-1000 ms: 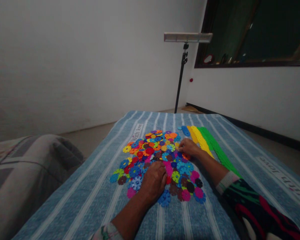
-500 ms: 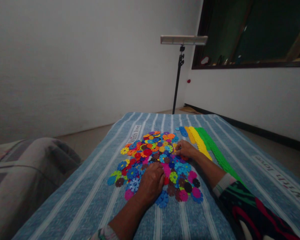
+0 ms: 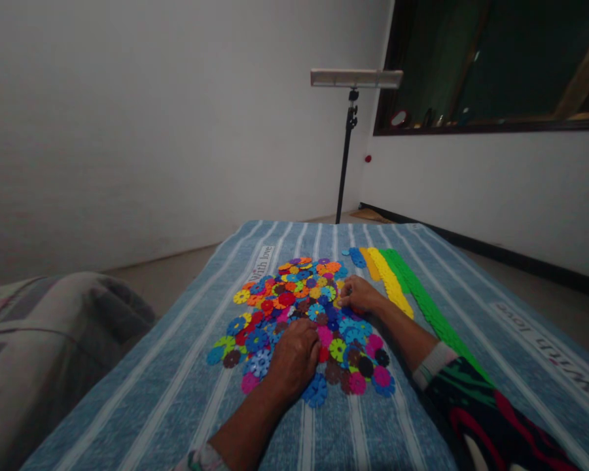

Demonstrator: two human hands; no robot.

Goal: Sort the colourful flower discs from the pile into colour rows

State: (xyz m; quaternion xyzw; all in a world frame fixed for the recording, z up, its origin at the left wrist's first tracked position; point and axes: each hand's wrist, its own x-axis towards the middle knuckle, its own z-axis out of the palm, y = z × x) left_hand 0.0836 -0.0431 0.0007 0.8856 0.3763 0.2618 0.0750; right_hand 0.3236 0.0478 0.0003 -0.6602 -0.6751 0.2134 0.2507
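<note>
A heap of colourful flower-shaped plastic discs (image 3: 294, 307) lies spread on a blue striped cloth (image 3: 177, 392). My left hand (image 3: 294, 358) rests palm down on the near part of the heap, its fingers curled over some discs. My right hand (image 3: 359, 294) sits at the heap's right edge, fingers bent and pinched on discs I cannot make out. To its right run sorted rows of discs: a green row (image 3: 425, 301), a yellow row (image 3: 391, 286), a short orange row (image 3: 370, 261) and a few blue discs (image 3: 356, 256).
A light bar on a black stand (image 3: 346, 150) rises beyond the cloth's far edge by the white wall. A dark window (image 3: 495, 59) sits at the upper right. A grey folded blanket (image 3: 39, 347) lies at the left.
Both hands stay on the heap with little movement. The view has shifted slightly, so everything sits a bit further left.
</note>
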